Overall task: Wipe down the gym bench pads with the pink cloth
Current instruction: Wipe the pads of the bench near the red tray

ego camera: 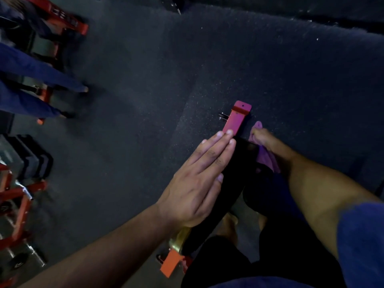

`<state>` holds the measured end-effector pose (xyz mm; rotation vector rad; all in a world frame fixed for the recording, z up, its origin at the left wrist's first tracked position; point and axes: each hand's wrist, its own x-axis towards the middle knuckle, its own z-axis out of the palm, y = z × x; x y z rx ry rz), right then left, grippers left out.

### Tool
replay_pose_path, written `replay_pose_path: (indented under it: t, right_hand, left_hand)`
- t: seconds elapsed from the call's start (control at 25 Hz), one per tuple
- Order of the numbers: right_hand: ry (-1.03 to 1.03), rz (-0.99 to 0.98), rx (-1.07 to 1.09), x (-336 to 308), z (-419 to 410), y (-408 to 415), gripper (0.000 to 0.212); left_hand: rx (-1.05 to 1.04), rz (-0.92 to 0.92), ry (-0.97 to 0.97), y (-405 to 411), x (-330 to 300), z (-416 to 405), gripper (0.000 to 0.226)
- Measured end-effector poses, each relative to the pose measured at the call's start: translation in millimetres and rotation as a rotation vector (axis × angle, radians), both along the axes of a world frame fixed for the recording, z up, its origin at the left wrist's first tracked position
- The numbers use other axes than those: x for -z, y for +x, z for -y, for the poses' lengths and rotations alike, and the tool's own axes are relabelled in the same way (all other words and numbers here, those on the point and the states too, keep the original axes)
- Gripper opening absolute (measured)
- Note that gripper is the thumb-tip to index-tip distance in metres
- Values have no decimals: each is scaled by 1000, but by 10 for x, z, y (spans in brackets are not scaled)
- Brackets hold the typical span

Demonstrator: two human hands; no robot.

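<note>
Head view: the only view, looking steeply down over both arms to a dark bench and the floor
Left hand: the left hand [204,173] lay flat, fingers straight and together, resting on the left side of the bench pad [236,179], holding nothing
Right hand: the right hand [262,138] gripped the pink cloth [267,157], fingers curled round it at the pad's right edge
Cloth position: bunched against the pad's far right side, just beside the red frame end [235,119]
Progress: judged mid-wipe; the cloth was on the pad, but the black padding was too dark to show which parts were already clean
Left to do: probably the near length of the pad under the forearms, and any other pads
Surface: dark speckled rubber floor [145,100], seams between mats visible
Room: dim gym; red-framed equipment [66,19] at the left edge, an orange bracket [171,265] low beside the bench, blue-clad legs [41,73] of another person at left
</note>
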<state>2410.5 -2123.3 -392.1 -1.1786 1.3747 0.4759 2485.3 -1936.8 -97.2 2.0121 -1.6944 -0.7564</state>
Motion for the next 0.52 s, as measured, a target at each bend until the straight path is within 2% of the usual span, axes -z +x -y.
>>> replay_pose_path:
  t: [0.12, 0.24, 0.36, 0.44, 0.52]
  right_hand:
    - [-76, 114, 122, -551, 19, -269, 37]
    - [-118, 441, 509, -1269, -381, -790, 28]
    - [-279, 717, 850, -2027, -1012, -1086, 45]
    - [-438, 828, 829, -2367, -1606, -1154, 51]
    - [-524, 936, 641, -2456, -2274, -1160, 32]
  left_hand:
    - [-18, -49, -51, 34, 42, -42, 54]
    - [-9, -18, -94, 33, 77, -95, 55]
    - [-14, -7, -112, 40, 110, -102, 56]
    - [-85, -24, -125, 45, 154, -113, 52]
    - [-201, -81, -130, 32, 157, -172, 50]
